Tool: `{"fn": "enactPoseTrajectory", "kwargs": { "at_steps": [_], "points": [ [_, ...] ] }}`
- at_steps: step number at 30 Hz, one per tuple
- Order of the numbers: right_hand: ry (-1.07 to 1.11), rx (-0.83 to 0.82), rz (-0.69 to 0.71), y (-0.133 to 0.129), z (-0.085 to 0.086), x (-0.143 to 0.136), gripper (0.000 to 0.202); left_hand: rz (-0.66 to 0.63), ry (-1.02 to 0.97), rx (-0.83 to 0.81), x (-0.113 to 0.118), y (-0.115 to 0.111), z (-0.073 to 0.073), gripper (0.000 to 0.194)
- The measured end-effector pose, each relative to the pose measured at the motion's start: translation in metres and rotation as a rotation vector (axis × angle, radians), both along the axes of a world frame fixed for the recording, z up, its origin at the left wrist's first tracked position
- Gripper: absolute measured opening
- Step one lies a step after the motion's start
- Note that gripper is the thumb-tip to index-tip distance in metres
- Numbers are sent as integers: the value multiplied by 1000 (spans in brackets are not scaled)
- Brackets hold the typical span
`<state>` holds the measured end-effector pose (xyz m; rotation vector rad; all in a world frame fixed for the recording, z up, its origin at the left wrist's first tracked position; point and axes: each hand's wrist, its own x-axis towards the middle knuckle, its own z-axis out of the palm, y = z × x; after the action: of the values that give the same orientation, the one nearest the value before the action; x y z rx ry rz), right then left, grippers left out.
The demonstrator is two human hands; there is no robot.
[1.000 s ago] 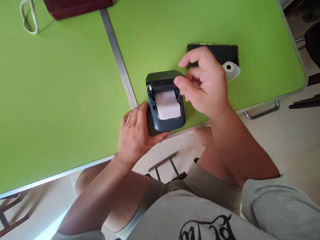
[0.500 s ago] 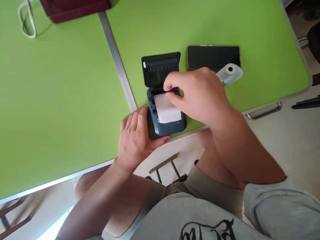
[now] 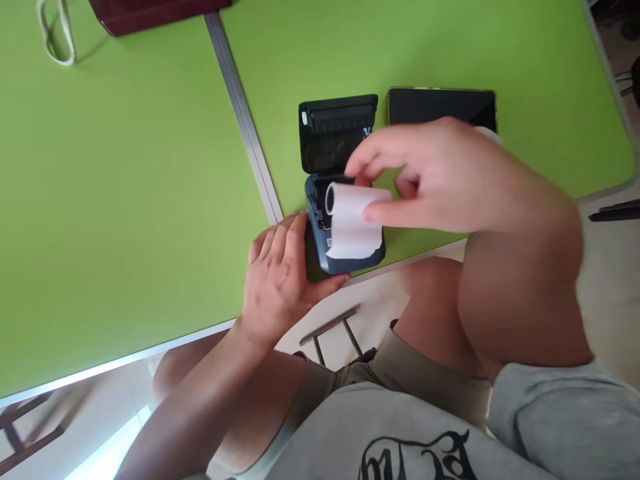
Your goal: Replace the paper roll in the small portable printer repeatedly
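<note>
A small dark blue-grey thermal printer point(image 3: 353, 265) lies near the table's front edge, its black lid point(image 3: 327, 143) swung up at the back. My left hand point(image 3: 277, 280) grips it at the near left corner, fingers along the side and thumb across the front. Over the open bay, my right hand point(image 3: 425, 177) pinches a white paper roll point(image 3: 350, 200) between thumb and fingers. The roll's hollow core faces left, and its torn loose end hangs over the printer's front. How far the roll is clear of the bay is hard to see.
A black phone point(image 3: 443, 105) lies behind my right hand. A second white roll point(image 3: 490, 135) is mostly hidden by that hand. At the far left are a maroon object point(image 3: 160, 17) and a white cord loop point(image 3: 60, 40). A metal strip point(image 3: 245, 120) crosses the green table.
The paper roll, earlier sitting inside the printer, is now raised in my right hand, which has turned and shifted right. My left hand stays on the printer. The view has shifted slightly.
</note>
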<state>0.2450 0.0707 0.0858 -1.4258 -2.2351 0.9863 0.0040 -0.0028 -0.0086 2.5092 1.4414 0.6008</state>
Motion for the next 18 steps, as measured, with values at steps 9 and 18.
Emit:
{"fn": "enactPoseTrajectory", "kwargs": {
  "at_steps": [9, 18],
  "points": [
    [702, -34, -605, -24, -57, 23, 30, 20, 17, -13, 0, 1, -1, 102],
    [-49, 450, -545, -25, -84, 23, 19, 34, 4, -3, 0, 1, -3, 99]
  ]
}}
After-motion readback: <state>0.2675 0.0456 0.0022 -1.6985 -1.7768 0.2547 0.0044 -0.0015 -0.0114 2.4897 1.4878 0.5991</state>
